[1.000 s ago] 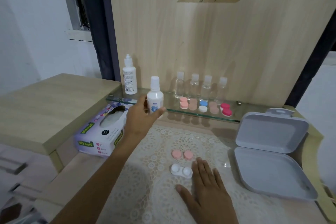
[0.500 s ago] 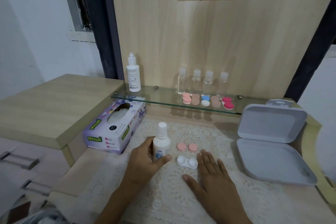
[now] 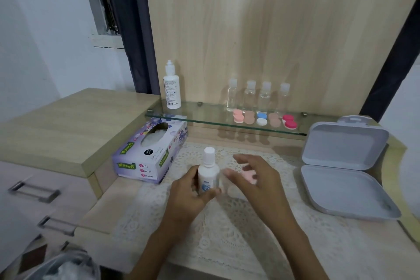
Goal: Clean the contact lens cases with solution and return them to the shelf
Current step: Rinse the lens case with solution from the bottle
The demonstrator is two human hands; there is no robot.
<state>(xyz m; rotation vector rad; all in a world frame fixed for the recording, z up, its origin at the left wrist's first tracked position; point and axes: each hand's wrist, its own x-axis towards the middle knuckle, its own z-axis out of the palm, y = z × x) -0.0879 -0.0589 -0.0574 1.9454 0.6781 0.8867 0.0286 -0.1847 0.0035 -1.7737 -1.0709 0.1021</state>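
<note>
My left hand grips a small white solution bottle, held upright over the lace mat. My right hand hovers just right of the bottle, fingers spread and blurred, holding nothing. Under it a pink lens case shows in part on the mat; the white case is hidden by the hand. On the glass shelf lie several lens cases: pink, tan, blue and white, tan, red.
A taller white bottle and several clear small bottles stand on the shelf. A tissue box lies left of the mat. An open grey plastic box sits at the right. A wooden cabinet top lies to the left.
My left hand took the small bottle off the shelf and brought it down over the mat. My right hand has lifted off the mat and moved toward the bottle.
</note>
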